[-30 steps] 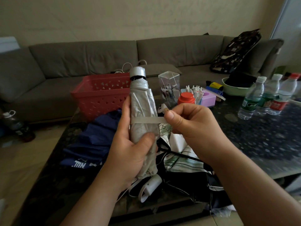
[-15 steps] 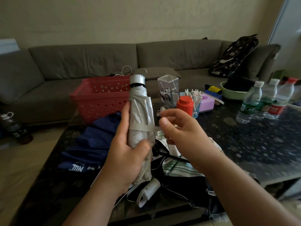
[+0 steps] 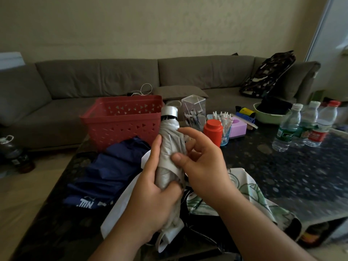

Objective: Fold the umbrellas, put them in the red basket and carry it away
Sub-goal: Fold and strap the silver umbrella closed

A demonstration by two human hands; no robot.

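Basket [image 3: 122, 117] behind umbrella [image 3: 170, 147] (upright), bottles [image 3: 305, 125] far right on table [image 3: 282, 170]

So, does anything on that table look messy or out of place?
Yes. Two umbrellas lie unfolded in a heap on the table: a navy umbrella and a white patterned umbrella, spread loosely rather than rolled. The red basket behind them looks empty. Only the silver umbrella is rolled up, held upright.
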